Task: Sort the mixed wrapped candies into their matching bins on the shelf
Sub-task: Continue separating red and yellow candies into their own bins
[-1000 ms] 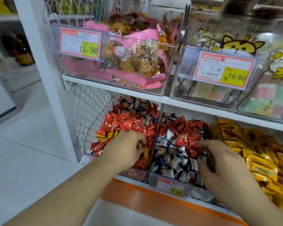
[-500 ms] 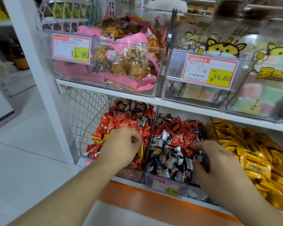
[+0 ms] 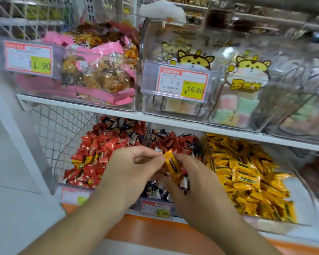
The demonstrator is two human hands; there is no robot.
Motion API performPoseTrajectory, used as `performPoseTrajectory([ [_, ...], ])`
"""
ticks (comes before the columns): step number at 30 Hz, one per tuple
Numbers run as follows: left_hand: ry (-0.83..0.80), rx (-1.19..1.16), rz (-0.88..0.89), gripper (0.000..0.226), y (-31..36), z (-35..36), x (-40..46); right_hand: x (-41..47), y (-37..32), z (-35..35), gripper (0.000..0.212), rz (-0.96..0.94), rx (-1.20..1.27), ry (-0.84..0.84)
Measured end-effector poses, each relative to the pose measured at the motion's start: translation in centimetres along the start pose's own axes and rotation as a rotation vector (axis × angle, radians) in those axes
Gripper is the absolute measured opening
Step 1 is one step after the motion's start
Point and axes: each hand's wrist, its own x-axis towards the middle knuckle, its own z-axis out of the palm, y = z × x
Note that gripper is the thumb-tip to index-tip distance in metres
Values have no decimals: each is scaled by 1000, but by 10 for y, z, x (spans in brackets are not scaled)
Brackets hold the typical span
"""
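Three clear bins stand side by side on the lower shelf. The left bin (image 3: 75, 195) holds red wrapped candies with a few yellow ones mixed in. In the middle bin (image 3: 156, 208) red and dark blue candies lie mixed. Yellow candies fill the right bin (image 3: 276, 224). My left hand (image 3: 131, 170) and my right hand (image 3: 193, 179) meet over the middle bin. Between them is a yellow candy (image 3: 170, 162); my left fingertips pinch its top and my right hand grips it from below, along with some small dark candies (image 3: 184, 183).
The upper shelf (image 3: 118, 112) carries a bin of pink snack bags (image 3: 92, 74) and a bin of cat-printed bags (image 3: 238, 85), each with a price tag. A white upright and wire mesh (image 3: 59, 129) close the left side. An orange strip (image 3: 151, 230) runs below the bins.
My left hand rose from the red bin and moved right with a yellow candy. My right hand lifted from the middle bin to meet it. The view shifted closer.
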Motion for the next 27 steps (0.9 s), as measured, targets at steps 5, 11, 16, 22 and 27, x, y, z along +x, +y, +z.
performPoseTrajectory([
  [5,-78,212,79,8,0,13,-3,3,39,-15,25,84,-117,152],
  [11,66,611,212,13,-14,-34,17,7,101,-62,29,550,-448,270],
  [16,216,762,170,23,-26,-98,36,10,68,-55,28,507,-336,144],
  [22,271,827,121,33,-37,-136,43,12,28,-25,52,248,-129,40],
  [27,263,865,97,25,-46,-146,48,18,14,-4,51,158,-124,-18],
])
